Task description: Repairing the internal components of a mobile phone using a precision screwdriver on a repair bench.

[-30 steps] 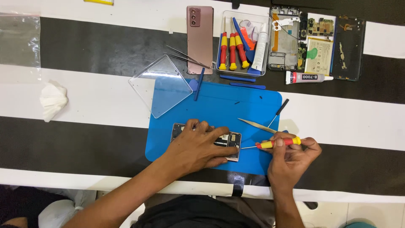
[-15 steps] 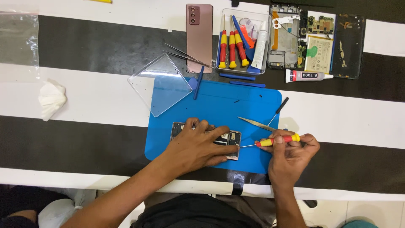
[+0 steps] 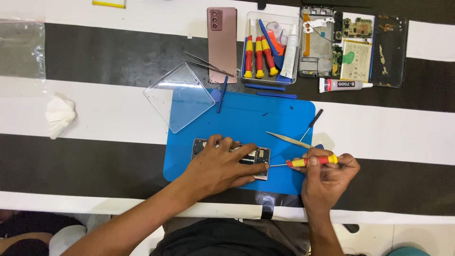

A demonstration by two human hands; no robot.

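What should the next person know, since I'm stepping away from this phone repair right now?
Left hand: pressed flat on the opened phone on the blue mat.
Right hand: grips the red-yellow screwdriver, its tip at the phone's right edge.
Nearby: tweezers on the mat, spare screwdrivers in the clear tray, glue tube.
Done: phone is open, its insides exposed.
Left: the screw work at that edge; progress cannot be judged.

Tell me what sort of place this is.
Probably a phone repair bench: a blue work mat, a tray of screwdrivers, a disassembled phone, and an opened phone under the left hand.
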